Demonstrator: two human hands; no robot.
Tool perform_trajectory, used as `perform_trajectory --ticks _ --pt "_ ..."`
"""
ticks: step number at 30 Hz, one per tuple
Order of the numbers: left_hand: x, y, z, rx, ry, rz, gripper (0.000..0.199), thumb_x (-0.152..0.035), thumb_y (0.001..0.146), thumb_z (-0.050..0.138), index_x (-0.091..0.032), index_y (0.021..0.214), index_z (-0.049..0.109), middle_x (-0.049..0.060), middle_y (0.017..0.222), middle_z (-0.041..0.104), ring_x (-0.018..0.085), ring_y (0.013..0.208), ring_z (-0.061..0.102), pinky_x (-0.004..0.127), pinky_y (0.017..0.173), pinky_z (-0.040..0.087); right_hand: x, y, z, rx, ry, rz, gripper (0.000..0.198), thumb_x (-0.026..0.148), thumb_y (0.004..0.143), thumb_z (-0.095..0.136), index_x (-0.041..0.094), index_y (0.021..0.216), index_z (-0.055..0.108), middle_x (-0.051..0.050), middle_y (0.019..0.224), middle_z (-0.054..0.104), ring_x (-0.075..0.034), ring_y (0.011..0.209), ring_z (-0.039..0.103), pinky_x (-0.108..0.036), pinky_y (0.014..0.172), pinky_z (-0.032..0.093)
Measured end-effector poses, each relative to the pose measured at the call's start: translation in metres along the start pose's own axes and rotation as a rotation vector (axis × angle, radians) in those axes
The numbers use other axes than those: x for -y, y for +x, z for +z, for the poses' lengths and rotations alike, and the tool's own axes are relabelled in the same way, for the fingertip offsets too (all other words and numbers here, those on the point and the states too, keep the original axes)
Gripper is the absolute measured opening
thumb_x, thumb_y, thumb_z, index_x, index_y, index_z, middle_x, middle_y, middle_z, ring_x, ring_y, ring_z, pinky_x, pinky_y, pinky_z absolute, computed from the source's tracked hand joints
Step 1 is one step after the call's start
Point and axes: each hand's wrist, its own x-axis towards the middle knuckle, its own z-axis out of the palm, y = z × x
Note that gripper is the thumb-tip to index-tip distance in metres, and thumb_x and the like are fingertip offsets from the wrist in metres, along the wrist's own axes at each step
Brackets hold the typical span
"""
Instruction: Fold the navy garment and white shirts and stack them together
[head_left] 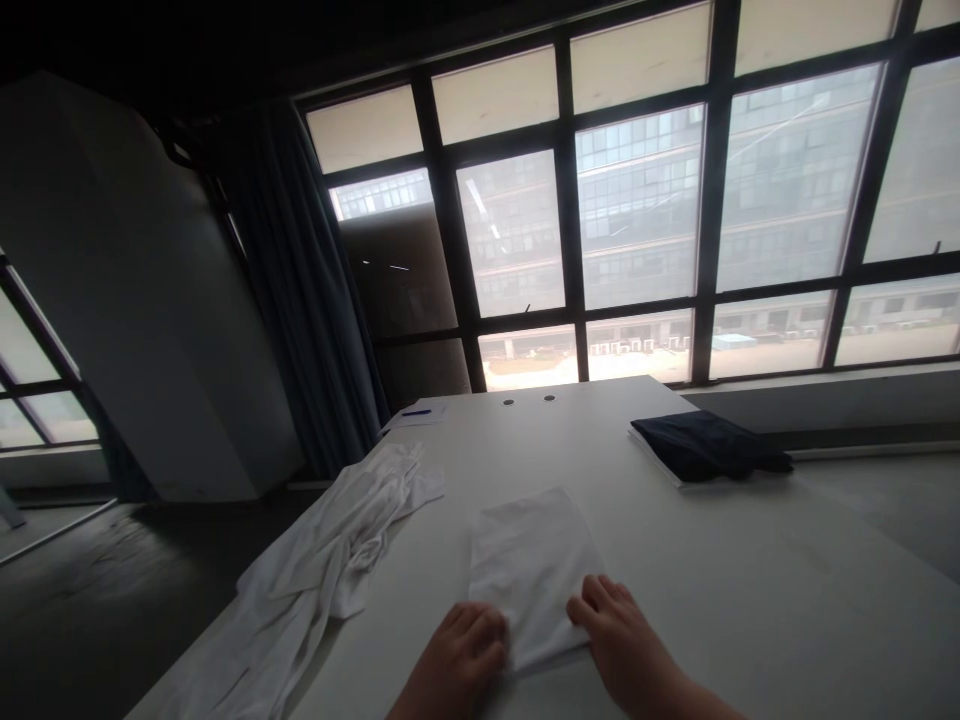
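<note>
Both hands (465, 655) (622, 640), grip released, flat on folded white cloth (532, 560); crumpled white garment (337, 560) left, dark cloth (705, 445) beyond.

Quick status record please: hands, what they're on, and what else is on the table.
left hand: flat on near left edge of folded white cloth
right hand: flat on its near right corner
cloth state: folded rectangle, lying flat
table: white
left of cloth: crumpled white garments
far right: folded dark garment
far left: blue pen on paper
</note>
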Motion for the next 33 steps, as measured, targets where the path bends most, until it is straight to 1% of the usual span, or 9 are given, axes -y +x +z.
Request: perform_trajectory --ticks 4,7,10,14,20,23,26,29,33 --pt "-0.003 0.004 -0.002 -0.018 -0.096 -0.006 0.018 -0.011 0.087 0.055 -0.024 0.095 0.063 0.006 0.131 0.067 0.022 0.127 0.056 0.039 0.111 0.044 -0.018 -0.008 -0.012 -0.005 0.118 -0.041 0.049 -0.007 0.071 0.042 0.027 0.100 0.064 -0.002 0.104 0.062 -0.021 0.101 0.055 -0.031 0.091 0.040" --pt "-0.005 0.007 0.002 -0.005 -0.147 -0.039 0.019 -0.014 0.082 0.057 -0.024 0.097 0.064 0.006 0.131 0.068 0.023 0.128 0.058 0.042 0.115 0.042 -0.030 -0.013 -0.015 -0.075 0.208 0.081 0.043 -0.004 0.067 0.041 0.024 0.094 0.059 -0.004 0.100 0.061 -0.021 0.098 0.057 -0.030 0.089 0.044" --pt "-0.010 0.011 0.007 0.079 -0.182 -0.002 0.020 -0.016 0.082 0.060 -0.025 0.100 0.064 0.005 0.133 0.068 0.024 0.132 0.056 0.043 0.119 0.038 -0.040 -0.014 -0.018 -0.131 0.280 0.177 0.033 -0.001 0.069 0.040 0.024 0.085 0.054 -0.003 0.092 0.060 -0.020 0.088 0.059 -0.029 0.081 0.047" --pt "-0.011 0.014 0.011 0.156 -0.236 0.002 0.030 -0.015 0.080 0.061 -0.026 0.108 0.065 0.004 0.134 0.068 0.024 0.132 0.057 0.043 0.121 0.036 -0.045 -0.012 -0.029 -0.028 0.315 0.077 0.035 -0.002 0.067 0.039 0.024 0.085 0.055 -0.002 0.094 0.060 -0.018 0.087 0.060 -0.027 0.081 0.047" --pt "0.007 0.011 0.009 -0.004 -0.185 -0.095 0.034 -0.005 0.083 0.045 -0.025 0.098 0.069 0.003 0.120 0.075 0.018 0.116 0.067 0.040 0.113 0.046 -0.044 -0.011 -0.046 0.106 0.319 -0.059 0.047 -0.006 0.062 0.037 0.023 0.091 0.060 -0.002 0.102 0.059 -0.015 0.092 0.058 -0.024 0.086 0.045" --pt "0.011 0.011 0.010 -0.029 -0.148 -0.073 0.033 -0.003 0.087 0.043 -0.024 0.094 0.067 0.003 0.114 0.076 0.018 0.113 0.068 0.041 0.110 0.046 -0.044 -0.009 -0.048 0.115 0.331 -0.076 0.049 -0.005 0.059 0.038 0.023 0.092 0.061 -0.002 0.104 0.060 -0.017 0.099 0.058 -0.026 0.089 0.045" --pt "0.008 0.011 0.011 -0.023 -0.149 -0.086 0.028 -0.001 0.082 0.047 -0.023 0.091 0.063 0.002 0.106 0.075 0.019 0.100 0.067 0.039 0.099 0.050 -0.045 -0.009 -0.049 0.091 0.278 -0.081 0.052 -0.005 0.058 0.040 0.025 0.094 0.064 -0.004 0.110 0.063 -0.020 0.107 0.057 -0.032 0.096 0.045" --pt "0.004 0.010 0.010 0.001 -0.109 -0.120 0.027 0.001 0.078 0.053 -0.022 0.089 0.060 0.002 0.097 0.071 0.019 0.089 0.062 0.035 0.086 0.050 -0.045 -0.010 -0.050 0.078 0.213 -0.113 0.058 -0.003 0.068 0.042 0.030 0.106 0.069 -0.004 0.129 0.063 -0.022 0.122 0.054 -0.040 0.106 0.042" --pt "0.010 0.010 0.006 -0.065 -0.005 -0.064 0.021 -0.003 0.090 0.052 -0.021 0.085 0.059 0.002 0.090 0.065 0.018 0.083 0.056 0.030 0.077 0.046 -0.046 -0.010 -0.050 0.154 0.229 -0.205 0.064 0.005 0.082 0.046 0.042 0.131 0.064 0.001 0.153 0.051 -0.025 0.141 0.043 -0.048 0.116 0.032"
